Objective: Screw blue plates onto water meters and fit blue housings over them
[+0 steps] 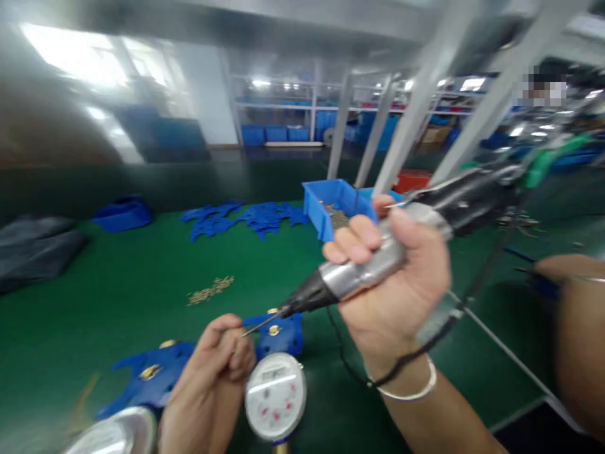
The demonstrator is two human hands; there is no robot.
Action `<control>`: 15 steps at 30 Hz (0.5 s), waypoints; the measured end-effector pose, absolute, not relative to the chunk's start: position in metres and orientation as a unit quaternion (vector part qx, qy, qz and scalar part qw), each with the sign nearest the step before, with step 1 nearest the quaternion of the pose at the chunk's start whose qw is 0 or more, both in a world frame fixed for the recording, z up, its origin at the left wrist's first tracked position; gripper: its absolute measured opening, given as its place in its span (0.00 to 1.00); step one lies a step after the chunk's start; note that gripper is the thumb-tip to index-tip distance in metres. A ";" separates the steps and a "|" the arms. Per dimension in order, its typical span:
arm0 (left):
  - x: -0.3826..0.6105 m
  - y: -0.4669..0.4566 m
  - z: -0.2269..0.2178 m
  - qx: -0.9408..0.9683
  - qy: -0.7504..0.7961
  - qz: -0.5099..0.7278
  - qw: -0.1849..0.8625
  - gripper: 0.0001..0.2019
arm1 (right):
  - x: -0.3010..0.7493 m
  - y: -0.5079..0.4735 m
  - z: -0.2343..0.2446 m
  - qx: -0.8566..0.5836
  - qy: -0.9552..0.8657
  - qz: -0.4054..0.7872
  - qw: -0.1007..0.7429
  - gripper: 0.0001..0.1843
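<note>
My right hand (401, 296) is wrapped round an electric screwdriver (363, 265) with a silver body and black nose, tilted down to the left. Its long thin bit (259, 326) reaches the pinched fingertips of my left hand (215, 372). Whatever those fingers hold at the bit's tip is too small to make out. Just right of my left hand is a water meter (275, 396) with a white round dial and red marks. Behind it lies a blue bracket (281, 340) with brass parts. Another blue bracket (154, 378) with brass parts lies left of my left hand.
A second round meter (118, 435) is cut off at the bottom left. Small brass-coloured screws (210, 290) lie loose on the green table (155, 271). Blue flat parts (255, 217) and a blue bin (319, 211) of small pieces stand further back. Another person's arm (581, 334) is at right.
</note>
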State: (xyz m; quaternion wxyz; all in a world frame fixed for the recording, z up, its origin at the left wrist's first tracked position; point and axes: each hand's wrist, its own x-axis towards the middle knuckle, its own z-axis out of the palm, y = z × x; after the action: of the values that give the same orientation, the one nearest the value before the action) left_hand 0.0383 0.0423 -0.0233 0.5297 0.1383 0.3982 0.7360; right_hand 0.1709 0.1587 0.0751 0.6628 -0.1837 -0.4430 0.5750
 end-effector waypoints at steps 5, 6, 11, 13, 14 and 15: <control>0.035 0.042 -0.021 0.158 0.318 0.758 0.547 0.11 | 0.165 0.142 0.085 -0.070 -0.328 0.679 0.653 0.12; 0.036 0.042 -0.021 0.160 0.308 0.759 0.551 0.11 | 0.166 0.141 0.084 -0.067 -0.341 0.677 0.649 0.13; 0.037 0.041 -0.022 0.161 0.295 0.764 0.551 0.12 | 0.164 0.130 0.078 -0.067 -0.388 0.665 0.634 0.12; 0.036 0.041 -0.022 0.161 0.294 0.767 0.548 0.13 | 0.163 0.126 0.078 -0.075 -0.394 0.663 0.632 0.11; 0.036 0.041 -0.022 0.161 0.294 0.767 0.548 0.13 | 0.163 0.125 0.079 -0.079 -0.395 0.663 0.632 0.11; 0.037 0.042 -0.022 0.161 0.296 0.765 0.549 0.12 | 0.164 0.125 0.079 -0.082 -0.395 0.662 0.631 0.12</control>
State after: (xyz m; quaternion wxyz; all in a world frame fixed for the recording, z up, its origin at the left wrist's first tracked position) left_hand 0.0366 0.0416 -0.0222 0.5487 0.1609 0.2959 0.7651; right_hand 0.1640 0.1248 0.0792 0.6310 -0.0819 -0.3953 0.6624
